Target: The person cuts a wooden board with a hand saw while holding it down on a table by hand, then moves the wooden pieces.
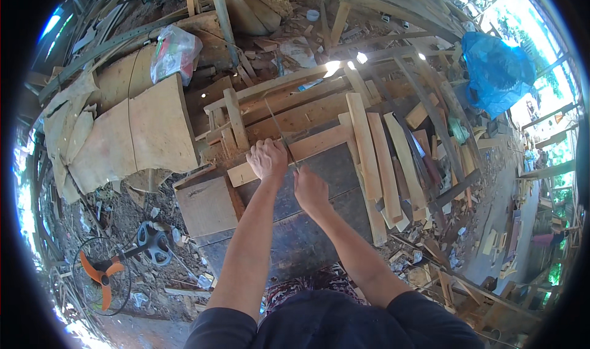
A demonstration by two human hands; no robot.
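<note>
A long pale wooden board (322, 142) lies across the dark workbench (270, 244). My left hand (268, 159) is closed over it, left of centre, with the fingers curled and pressing down. My right hand (311, 190) is closed at the board's near edge, around the near end of a long thin saw-like tool (278, 125). The tool is seen nearly edge-on, so its teeth cannot be made out. It crosses the board just right of my left hand and points away from me. My right fist hides its handle.
Several planks (386, 164) lean along the bench's right side. Beyond the board stands a wooden frame (235, 120). Left are a large curved sheet (132, 115), a plastic bag (175, 52) and an orange-bladed fan (104, 275). A blue bag (499, 72) hangs far right. Scraps litter the ground.
</note>
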